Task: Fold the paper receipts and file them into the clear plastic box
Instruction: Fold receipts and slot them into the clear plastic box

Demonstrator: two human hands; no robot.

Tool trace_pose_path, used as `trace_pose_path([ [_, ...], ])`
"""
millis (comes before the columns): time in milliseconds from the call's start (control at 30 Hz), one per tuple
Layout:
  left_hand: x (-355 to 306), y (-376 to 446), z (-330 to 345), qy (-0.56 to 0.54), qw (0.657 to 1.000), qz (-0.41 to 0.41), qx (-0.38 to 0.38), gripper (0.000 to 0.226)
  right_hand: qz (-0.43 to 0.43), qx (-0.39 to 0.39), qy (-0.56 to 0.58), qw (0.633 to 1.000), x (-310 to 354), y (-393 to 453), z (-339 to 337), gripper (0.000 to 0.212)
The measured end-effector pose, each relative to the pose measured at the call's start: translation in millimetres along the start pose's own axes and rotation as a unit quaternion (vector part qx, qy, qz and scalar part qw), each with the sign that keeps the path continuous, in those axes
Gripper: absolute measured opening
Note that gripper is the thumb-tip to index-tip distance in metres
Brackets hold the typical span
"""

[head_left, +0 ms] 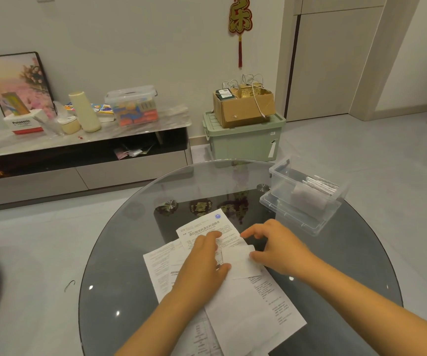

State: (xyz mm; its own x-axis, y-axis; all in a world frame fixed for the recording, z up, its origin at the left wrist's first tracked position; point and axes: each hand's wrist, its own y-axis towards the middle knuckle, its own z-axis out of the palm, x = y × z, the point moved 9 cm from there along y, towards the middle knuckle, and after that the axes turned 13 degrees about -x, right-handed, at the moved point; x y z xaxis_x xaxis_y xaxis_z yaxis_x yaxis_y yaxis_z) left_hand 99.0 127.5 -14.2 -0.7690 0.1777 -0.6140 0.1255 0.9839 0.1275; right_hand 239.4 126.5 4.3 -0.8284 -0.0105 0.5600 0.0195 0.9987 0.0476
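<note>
At the bottom centre of the frame, loose printed papers (pixel 245 304) lay spread in an overlapping pile on a round glass table (pixel 120 253). The left hand (pixel 202 263) lay flat on the pile, fingers nearly straight and pressing down, the thumb touching the edge of a small folded slip (pixel 240 263). Just to its right, the right hand (pixel 276 250) had its fingers loosely curled, the thumb on the slip's right edge and the fingertips (pixel 245 233) resting on the far sheet with the blue round logo (pixel 208 227); whether it pinched the slip could not be told. Further up and to the right, near the table's far edge, stood the clear plastic box (pixel 284 173), open, with several folded papers (pixel 320 186) standing inside and its lid (pixel 297 219) lying under it. Beyond the table, in the centre of the frame, a cardboard box (pixel 243 109) sat on a green storage bin (pixel 243 142). At upper left, a low cabinet (pixel 79 160) against the wall carried a lidded container (pixel 132 106).
</note>
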Motion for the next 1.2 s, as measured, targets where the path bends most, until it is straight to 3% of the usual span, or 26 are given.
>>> trace_pose_path([
  [200,-14.6,-3.6,3.4,0.06,0.992,0.107,0.023,0.029,-0.1,0.087,-0.069,0.989,10.6,-12.3,21.0,0.04],
  [300,-12.8,-7.6,12.5,0.082,0.987,0.12,0.071,0.042,-0.127,0.079,-0.09,0.985,12.6,-13.6,20.5,0.041],
  [400,-13.4,-5.3,11.5,0.077,0.987,0.122,0.068,0.033,-0.133,0.065,-0.088,0.985,10.6,-11.0,18.3,0.031],
  [500,-12.9,1.1,5.1,0.022,0.995,0.092,0.043,0.015,-0.105,0.05,-0.05,0.992,6.3,-5.6,17.0,0.023],
  [633,-10.3,14.6,0.2,0.011,0.999,0.033,-0.011,0.016,-0.076,0.008,-0.025,0.997,3.9,6.5,17.2,0.023],
  [800,-9.2,23.3,17.2,0.05,0.998,0.013,0.036,0.029,-0.064,-0.039,-0.051,0.996,-2.6,15.4,14.5,0.026],
  [1100,-1.5,27.2,16.9,0.032,0.996,-0.068,0.044,0.017,-0.043,-0.035,-0.049,0.997,-7.7,14.4,11.4,0.023],
  [1200,-4.8,30.0,10.6,-0.04,0.993,-0.11,0.021,0.014,-0.003,-0.063,-0.004,0.998,-19.3,16.6,-6.6,0.031],
])
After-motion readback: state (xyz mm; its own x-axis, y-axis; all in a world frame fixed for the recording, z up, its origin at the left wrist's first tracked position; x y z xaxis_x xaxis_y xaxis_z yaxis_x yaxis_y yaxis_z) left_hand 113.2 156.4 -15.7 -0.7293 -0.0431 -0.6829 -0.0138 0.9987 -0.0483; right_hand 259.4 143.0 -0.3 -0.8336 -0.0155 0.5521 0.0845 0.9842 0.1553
